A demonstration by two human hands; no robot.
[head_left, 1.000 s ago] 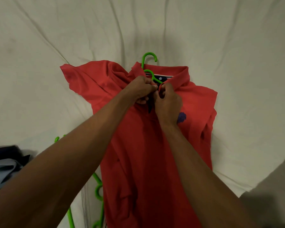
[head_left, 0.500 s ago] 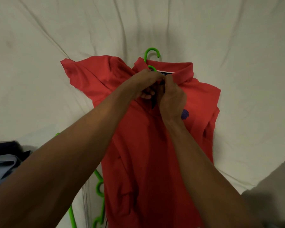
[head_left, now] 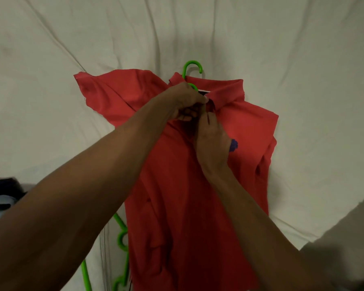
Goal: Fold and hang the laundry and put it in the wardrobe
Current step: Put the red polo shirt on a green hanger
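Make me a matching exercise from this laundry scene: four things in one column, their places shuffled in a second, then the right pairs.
Things
1. red polo shirt
2. green plastic hanger hook
3. purple embroidered chest logo
4. spare green plastic hangers

Places
A. poking out above the collar
B. spread flat on the cream bedsheet
C. just beside the right hand
D. lying at the shirt's lower left edge

Pairs: 1-B, 2-A, 3-C, 4-D

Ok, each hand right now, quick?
Left hand: pinching the red polo shirt at its placket.
Right hand: pinching the same placket.
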